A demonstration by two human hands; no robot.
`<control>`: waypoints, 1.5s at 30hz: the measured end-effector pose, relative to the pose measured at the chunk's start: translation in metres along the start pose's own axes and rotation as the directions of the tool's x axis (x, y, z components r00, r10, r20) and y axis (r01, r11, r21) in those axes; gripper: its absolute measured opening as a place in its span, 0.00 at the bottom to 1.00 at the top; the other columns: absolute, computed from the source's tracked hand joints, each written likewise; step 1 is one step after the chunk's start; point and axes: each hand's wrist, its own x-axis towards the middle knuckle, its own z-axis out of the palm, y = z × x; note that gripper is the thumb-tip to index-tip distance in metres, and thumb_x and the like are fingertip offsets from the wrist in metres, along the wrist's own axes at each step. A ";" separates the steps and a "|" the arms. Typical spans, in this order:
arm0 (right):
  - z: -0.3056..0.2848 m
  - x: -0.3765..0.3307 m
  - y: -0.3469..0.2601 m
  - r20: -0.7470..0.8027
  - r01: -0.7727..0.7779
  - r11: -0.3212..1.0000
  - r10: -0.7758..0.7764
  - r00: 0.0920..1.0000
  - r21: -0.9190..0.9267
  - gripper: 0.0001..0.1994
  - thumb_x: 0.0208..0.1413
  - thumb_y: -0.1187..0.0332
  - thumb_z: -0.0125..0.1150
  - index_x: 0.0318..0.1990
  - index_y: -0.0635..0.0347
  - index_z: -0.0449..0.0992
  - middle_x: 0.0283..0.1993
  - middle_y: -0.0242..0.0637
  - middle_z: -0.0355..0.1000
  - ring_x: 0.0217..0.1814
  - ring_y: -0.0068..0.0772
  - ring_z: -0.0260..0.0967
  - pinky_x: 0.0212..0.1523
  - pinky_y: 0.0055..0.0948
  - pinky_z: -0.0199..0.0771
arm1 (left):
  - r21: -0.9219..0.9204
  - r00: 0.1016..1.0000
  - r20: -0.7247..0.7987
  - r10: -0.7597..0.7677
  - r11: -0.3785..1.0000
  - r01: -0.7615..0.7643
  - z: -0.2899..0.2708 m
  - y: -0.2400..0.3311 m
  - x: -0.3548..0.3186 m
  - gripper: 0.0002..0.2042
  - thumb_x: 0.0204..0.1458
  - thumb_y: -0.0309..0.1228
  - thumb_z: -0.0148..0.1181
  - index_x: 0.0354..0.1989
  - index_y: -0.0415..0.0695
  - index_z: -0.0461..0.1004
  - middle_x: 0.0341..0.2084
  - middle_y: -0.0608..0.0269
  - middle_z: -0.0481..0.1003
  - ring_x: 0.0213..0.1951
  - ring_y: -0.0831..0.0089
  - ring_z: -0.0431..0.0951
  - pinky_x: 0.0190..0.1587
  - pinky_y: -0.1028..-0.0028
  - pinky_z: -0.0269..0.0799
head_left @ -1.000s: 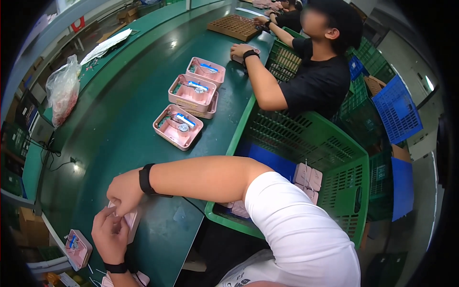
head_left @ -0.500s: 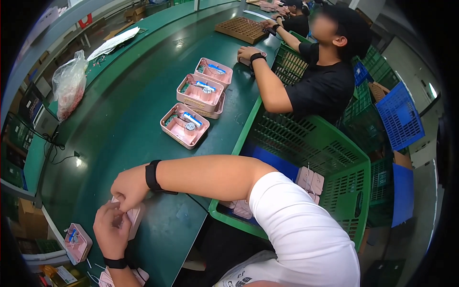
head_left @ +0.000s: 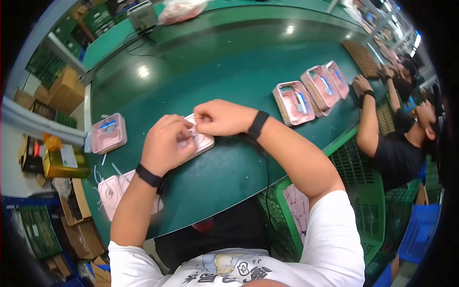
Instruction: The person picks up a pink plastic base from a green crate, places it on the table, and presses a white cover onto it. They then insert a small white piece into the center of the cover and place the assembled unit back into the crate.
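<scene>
My left hand (head_left: 168, 143) and my right hand (head_left: 225, 118) meet over a pale pink plastic casing (head_left: 204, 144) on the green table. The fingers of both are pinched together at its top. Something small and light lies between the fingertips, too blurred to name, and my hands cover much of the casing. Below my left wrist lie more pink casing parts (head_left: 111, 197) with white cords, partly behind my forearm. Left of my hands stands an open pink casing (head_left: 109, 134) with a blue cylinder and wires inside.
Several open pink casings (head_left: 293, 104) stand in a row at the right. A green crate (head_left: 377, 210) with pink parts adjoins the table's near edge. Beyond it a co-worker in black (head_left: 399, 150) reaches onto the table. A yellow-green box (head_left: 67, 161) stands at the left.
My view has swung leftward, so the casings and crate now appear farther right. Both hands remain together at the pink casing, and both forearms now show fully.
</scene>
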 end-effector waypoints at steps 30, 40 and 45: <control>-0.006 0.018 0.020 -0.432 -0.248 0.915 0.093 0.897 -0.318 0.17 0.54 0.54 0.66 0.36 0.60 0.87 0.37 0.49 0.85 0.44 0.58 0.85 0.47 0.53 0.85 | -0.323 0.936 0.251 -0.245 0.891 0.320 0.017 -0.034 0.005 0.16 0.61 0.26 0.70 0.53 0.39 0.72 0.47 0.62 0.74 0.49 0.71 0.74 0.60 0.70 0.70; 0.012 0.018 0.024 -0.150 0.137 0.956 -0.180 0.972 -0.261 0.27 0.45 0.46 0.76 0.48 0.56 0.87 0.42 0.46 0.86 0.48 0.54 0.85 0.47 0.49 0.84 | -0.073 0.896 0.245 -0.371 0.914 0.399 0.003 -0.010 0.004 0.21 0.57 0.28 0.73 0.56 0.38 0.72 0.49 0.59 0.74 0.47 0.68 0.73 0.57 0.70 0.72; -0.004 0.010 -0.002 -0.003 0.054 0.947 -0.058 0.998 -0.316 0.28 0.43 0.49 0.78 0.50 0.57 0.85 0.45 0.49 0.85 0.49 0.57 0.84 0.48 0.50 0.83 | -0.189 0.944 0.196 -0.267 0.934 0.303 0.005 -0.013 0.000 0.23 0.56 0.28 0.72 0.59 0.37 0.73 0.51 0.58 0.77 0.49 0.66 0.77 0.57 0.67 0.74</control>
